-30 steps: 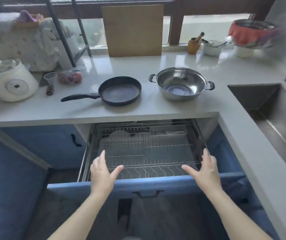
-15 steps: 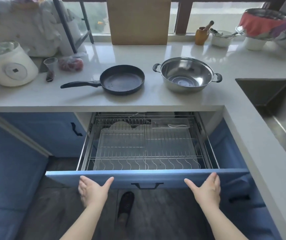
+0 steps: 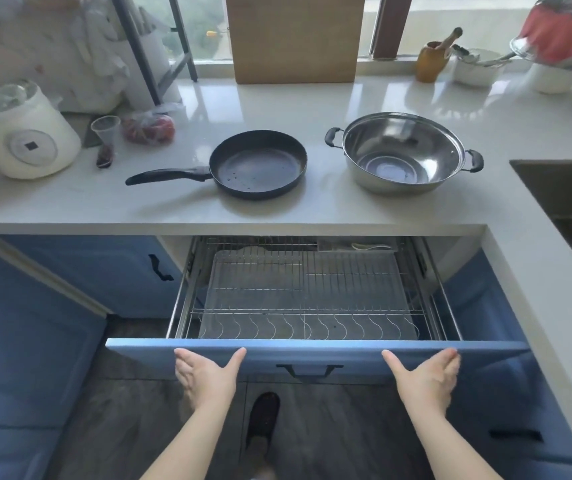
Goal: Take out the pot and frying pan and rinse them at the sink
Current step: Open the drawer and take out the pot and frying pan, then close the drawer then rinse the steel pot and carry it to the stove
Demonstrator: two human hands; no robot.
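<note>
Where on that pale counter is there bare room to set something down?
Bare patches on the pale counter: between the black frying pan and the wooden board; the front strip before the pan and the steel two-handled pot. Crowded: the left end around the white cooker, and the far right corner's bowls.

Shiny steel pot (image 3: 403,152), matt black frying pan (image 3: 258,163), glossy countertop (image 3: 329,98).

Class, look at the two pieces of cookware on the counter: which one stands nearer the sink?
The steel pot, shiny with two short side handles. It stands right of the black frying pan, closer to the sink.
</note>
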